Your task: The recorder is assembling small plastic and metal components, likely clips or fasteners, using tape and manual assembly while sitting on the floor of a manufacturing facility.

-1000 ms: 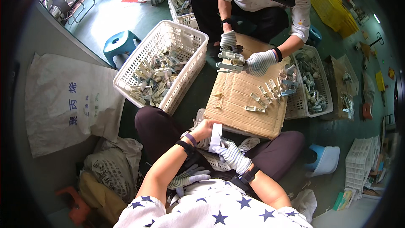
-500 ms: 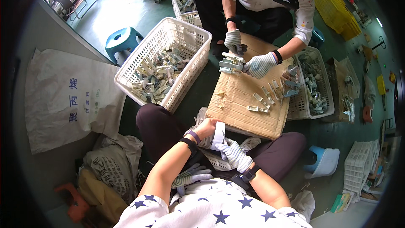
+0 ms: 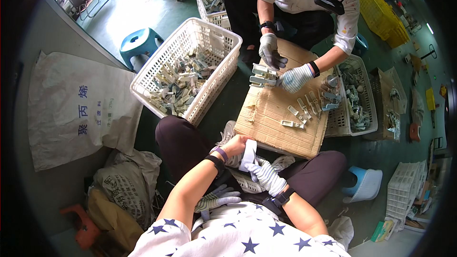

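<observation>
A flat white strip (image 3: pixel 249 154) stands between my hands, above my lap at the near edge of the cardboard. My bare left hand (image 3: pixel 236 145) pinches its upper left side. My right hand (image 3: pixel 267 177), in a grey-white striped glove, closes round its lower end. What the strip is made of, I cannot tell. A loose striped glove (image 3: pixel 218 199) lies on my lap by my left forearm. Across the cardboard sheet (image 3: pixel 259 114), a co-worker's two gloved hands (image 3: pixel 295 79) work at a small stack of pale plastic clips (image 3: pixel 263 75).
Several loose clips (image 3: pixel 293 123) lie on the cardboard's right half. White crates with clips stand left (image 3: pixel 216 78) and right (image 3: pixel 372 109). A blue stool (image 3: pixel 138 43) is at the far left, sacks (image 3: pixel 126 181) at the near left, a blue-white stool (image 3: pixel 369 183) at the right.
The co-worker's bare-wristed left-side hand has loosened its fingers above the clip stack. The view has shifted slightly. My hands keep their hold on the white strip, which tilts a little more.
</observation>
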Demonstrator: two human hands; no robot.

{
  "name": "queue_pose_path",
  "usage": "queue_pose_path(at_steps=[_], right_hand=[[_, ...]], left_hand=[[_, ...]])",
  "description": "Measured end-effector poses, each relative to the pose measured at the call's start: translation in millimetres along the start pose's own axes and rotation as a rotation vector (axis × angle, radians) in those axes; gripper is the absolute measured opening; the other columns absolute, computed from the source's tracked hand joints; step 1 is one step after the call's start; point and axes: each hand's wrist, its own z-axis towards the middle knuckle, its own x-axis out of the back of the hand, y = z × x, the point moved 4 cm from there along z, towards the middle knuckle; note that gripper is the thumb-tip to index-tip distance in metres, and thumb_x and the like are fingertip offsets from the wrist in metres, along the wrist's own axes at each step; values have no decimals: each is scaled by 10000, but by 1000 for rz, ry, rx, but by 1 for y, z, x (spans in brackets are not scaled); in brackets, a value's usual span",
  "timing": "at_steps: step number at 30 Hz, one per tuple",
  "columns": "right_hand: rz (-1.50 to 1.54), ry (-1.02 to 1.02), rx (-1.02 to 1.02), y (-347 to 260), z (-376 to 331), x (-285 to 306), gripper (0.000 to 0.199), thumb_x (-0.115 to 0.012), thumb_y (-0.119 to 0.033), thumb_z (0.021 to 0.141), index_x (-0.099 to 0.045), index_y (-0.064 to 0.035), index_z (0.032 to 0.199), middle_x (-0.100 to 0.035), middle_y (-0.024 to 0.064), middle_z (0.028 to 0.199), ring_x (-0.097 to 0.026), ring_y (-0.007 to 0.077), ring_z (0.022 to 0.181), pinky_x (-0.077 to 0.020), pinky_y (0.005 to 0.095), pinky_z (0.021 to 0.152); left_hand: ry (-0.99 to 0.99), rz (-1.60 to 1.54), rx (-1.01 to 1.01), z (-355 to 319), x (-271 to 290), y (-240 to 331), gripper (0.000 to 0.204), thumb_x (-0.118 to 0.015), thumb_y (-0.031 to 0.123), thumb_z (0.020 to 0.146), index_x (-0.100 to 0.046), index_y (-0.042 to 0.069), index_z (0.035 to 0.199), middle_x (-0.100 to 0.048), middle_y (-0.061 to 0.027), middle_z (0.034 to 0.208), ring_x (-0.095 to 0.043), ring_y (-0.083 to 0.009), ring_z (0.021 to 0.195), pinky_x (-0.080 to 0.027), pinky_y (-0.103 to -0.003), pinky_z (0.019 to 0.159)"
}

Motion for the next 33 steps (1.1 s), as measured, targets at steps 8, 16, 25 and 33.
queue_pose_path(at_steps=[8, 16, 25, 33], right_hand=[[5, -29, 13, 0, 1, -3, 139, -685, -194, 837, -622, -106, 924, -516, -94, 671, -407, 13, 470, -304, 171, 421], [55, -68, -19, 2, -4, 0, 119, -672, -194, 846, -620, -127, 929, -536, -93, 708, -421, 14, 481, -329, 171, 429], [72, -85, 92, 5, -3, -6, 141, -690, -176, 826, -633, -103, 932, -544, -78, 672, -428, 19, 476, -326, 174, 428], [152, -81, 201, 7, 14, 0, 156, -657, -117, 849, -618, -74, 994, -583, -63, 863, -543, 45, 771, -447, 186, 668]], left_hand=[[20, 42, -10, -4, 1, -3, 230, -617, 69, 854, -618, 4, 1075, -636, 1, 908, -566, -65, 815, -477, -222, 730], [-41, 102, -66, -5, -3, -2, 217, -607, 82, 865, -612, 18, 1073, -629, -12, 954, -561, -82, 883, -477, -247, 762], [-9, -32, -10, -3, -3, -16, 274, -585, 53, 880, -567, 6, 1149, -640, -72, 1010, -618, -139, 912, -504, -279, 810], [55, -201, -63, -2, 0, 8, 270, -579, 37, 874, -562, 16, 1143, -644, -68, 984, -623, -146, 874, -511, -271, 783]])
